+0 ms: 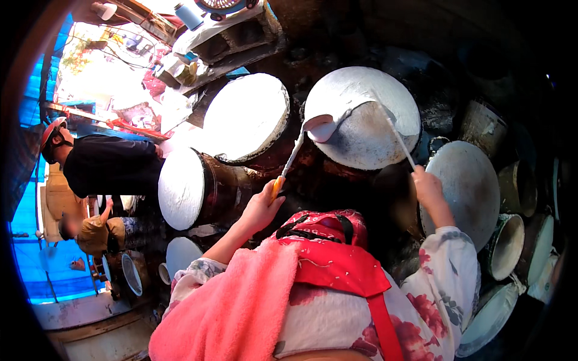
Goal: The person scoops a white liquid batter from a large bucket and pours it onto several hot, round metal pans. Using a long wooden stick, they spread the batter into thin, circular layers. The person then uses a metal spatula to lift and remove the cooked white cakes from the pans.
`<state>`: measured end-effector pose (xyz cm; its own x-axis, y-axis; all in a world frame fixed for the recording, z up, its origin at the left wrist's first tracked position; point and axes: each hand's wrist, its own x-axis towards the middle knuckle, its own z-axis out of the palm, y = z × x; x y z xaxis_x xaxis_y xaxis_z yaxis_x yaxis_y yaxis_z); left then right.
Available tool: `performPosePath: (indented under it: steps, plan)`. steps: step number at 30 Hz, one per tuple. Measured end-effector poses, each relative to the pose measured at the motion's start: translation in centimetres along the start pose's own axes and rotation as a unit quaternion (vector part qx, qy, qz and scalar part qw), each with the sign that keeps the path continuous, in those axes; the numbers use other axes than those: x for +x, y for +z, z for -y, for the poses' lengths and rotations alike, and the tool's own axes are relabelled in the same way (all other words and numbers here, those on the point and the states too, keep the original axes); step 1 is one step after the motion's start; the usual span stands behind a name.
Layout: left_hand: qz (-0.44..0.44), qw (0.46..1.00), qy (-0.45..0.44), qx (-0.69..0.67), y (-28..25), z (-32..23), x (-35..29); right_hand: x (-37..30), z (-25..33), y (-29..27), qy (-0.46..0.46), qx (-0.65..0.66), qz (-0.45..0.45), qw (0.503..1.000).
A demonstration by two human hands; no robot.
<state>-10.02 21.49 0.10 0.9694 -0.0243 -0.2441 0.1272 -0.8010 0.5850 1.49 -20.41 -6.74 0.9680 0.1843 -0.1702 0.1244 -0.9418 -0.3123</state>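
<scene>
My left hand (pixel 263 209) is closed round the orange grip of a ladle (pixel 292 157). The ladle's white-coated bowl (pixel 320 127) is over the left part of a large round white top (pixel 373 153) in front of me. In my right hand (pixel 427 185) is a long thin stick (pixel 395 131), its far end reaching over the same round top. White coating covers the far and left parts of that surface, while its middle and near part look greyer. Whether the stick's tip touches the surface I cannot tell.
A second white round top (pixel 245 117) stands to the left, with a tilted-looking drum (pixel 180 189) nearer me. A grey round top (pixel 463 192) is by my right hand, several vessels beyond it. Two people are at the left, one in a dark top (pixel 111 165). A fan (pixel 223 5) sits at the back.
</scene>
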Motion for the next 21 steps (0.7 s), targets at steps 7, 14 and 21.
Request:
performPosePath:
  steps: [7, 14, 21]
  plan:
    - [0.061, 0.984, 0.076, 0.147, -2.5, 1.9, -1.0, -9.7, 4.9, 4.7, -0.041, 0.085, -0.018, 0.995]
    - [-0.124, 0.965, 0.172, -0.156, -1.9, 5.5, -0.7, -10.2, 18.8, 10.3, 0.147, 0.463, -0.11, 0.867]
    - [0.027, 0.873, -0.058, -0.484, -5.3, 8.0, -1.3, -3.8, 26.0, 19.5, 0.07, 0.281, -0.212, 0.933]
